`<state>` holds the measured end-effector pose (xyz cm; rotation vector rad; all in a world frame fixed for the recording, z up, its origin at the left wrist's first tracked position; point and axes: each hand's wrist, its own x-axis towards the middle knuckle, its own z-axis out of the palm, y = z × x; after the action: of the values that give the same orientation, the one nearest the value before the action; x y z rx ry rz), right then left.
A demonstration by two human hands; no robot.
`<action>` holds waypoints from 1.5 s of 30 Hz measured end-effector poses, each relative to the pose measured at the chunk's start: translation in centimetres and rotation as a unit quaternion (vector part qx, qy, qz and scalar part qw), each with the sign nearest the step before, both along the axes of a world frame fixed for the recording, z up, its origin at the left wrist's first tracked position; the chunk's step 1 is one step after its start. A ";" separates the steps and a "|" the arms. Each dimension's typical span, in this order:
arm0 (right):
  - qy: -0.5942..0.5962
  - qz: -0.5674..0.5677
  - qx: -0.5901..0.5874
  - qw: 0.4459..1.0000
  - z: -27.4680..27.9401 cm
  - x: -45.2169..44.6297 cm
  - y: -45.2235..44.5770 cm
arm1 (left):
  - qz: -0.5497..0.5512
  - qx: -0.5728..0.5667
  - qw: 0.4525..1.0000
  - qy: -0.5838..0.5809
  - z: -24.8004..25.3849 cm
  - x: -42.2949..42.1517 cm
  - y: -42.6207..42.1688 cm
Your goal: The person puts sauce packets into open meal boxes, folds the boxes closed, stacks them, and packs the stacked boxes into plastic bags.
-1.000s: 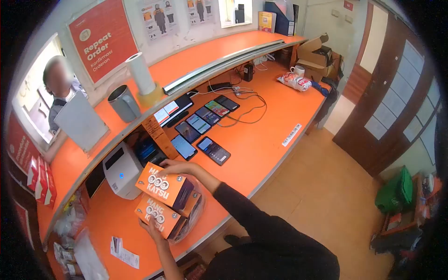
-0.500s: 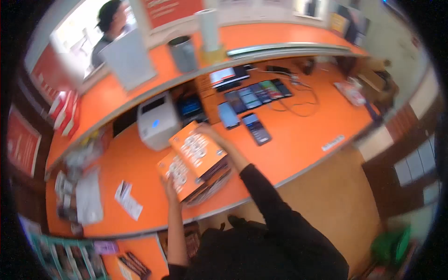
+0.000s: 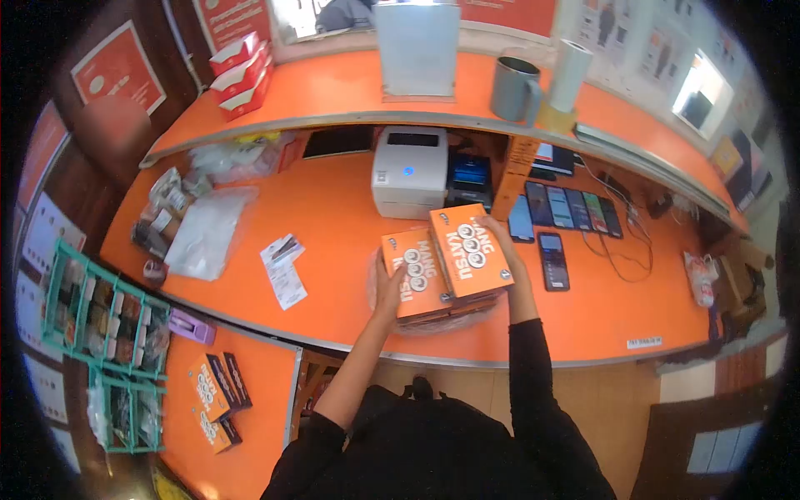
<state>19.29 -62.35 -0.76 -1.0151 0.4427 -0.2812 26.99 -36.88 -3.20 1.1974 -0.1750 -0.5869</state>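
Observation:
Two orange boxes lettered "MANG KATSU" are between my hands over the counter. My right hand (image 3: pixel 500 237) has its fingers over the far right corner of the raised right box (image 3: pixel 472 252), which overlaps its neighbour. Around the left side of the left box (image 3: pixel 414 271) curls my left hand (image 3: pixel 389 287), thumb on its top. Clear plastic (image 3: pixel 454 323) shows beneath and around the boxes, with dark box sides partly visible. How many boxes lie underneath is hidden.
A white label printer (image 3: pixel 410 171) stands behind the boxes. Several phones (image 3: pixel 554 260) and cables lie to the right. Papers (image 3: pixel 284 273) and a plastic pouch (image 3: pixel 212 232) are on the left. More orange boxes (image 3: pixel 215 387) lie on the lower table beside a green rack (image 3: pixel 104 312). A mug (image 3: pixel 515 90) stands on the shelf.
The view has swung left, bringing the lower table and green rack further into sight. Both hands remain on the orange boxes, with the right box still overlapping the left one.

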 end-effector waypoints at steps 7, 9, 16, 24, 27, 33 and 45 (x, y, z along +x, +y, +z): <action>0.018 0.064 0.018 0.998 0.0 -0.6 -0.5 | 0.099 0.166 0.949 -0.248 -2.6 0.3 -0.8; 0.021 0.073 0.006 0.997 0.7 -0.7 0.0 | 0.102 0.266 0.915 -0.285 -2.8 0.3 -0.9; 0.036 -0.027 -0.230 0.972 4.2 -4.7 -0.8 | 0.230 0.291 0.773 -0.515 -0.8 3.8 15.8; -0.031 -0.057 -0.409 0.910 13.0 -3.6 12.8 | 0.311 0.750 0.583 0.020 -4.8 4.9 51.9; -0.114 0.045 -0.475 0.871 13.5 -1.2 20.9 | 0.223 0.738 0.632 -0.085 -0.5 5.1 50.0; -0.118 0.272 -0.621 0.725 10.8 0.5 32.3 | -0.051 0.553 0.691 -0.463 11.9 4.6 35.8; -0.099 -0.322 -0.571 0.748 2.3 -4.0 26.1 | -0.269 0.176 0.664 -0.675 16.3 7.3 8.4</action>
<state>15.32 -36.21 1.53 -1.9830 0.3992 -1.4047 34.27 -28.53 13.13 1.7774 -1.8193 -0.0813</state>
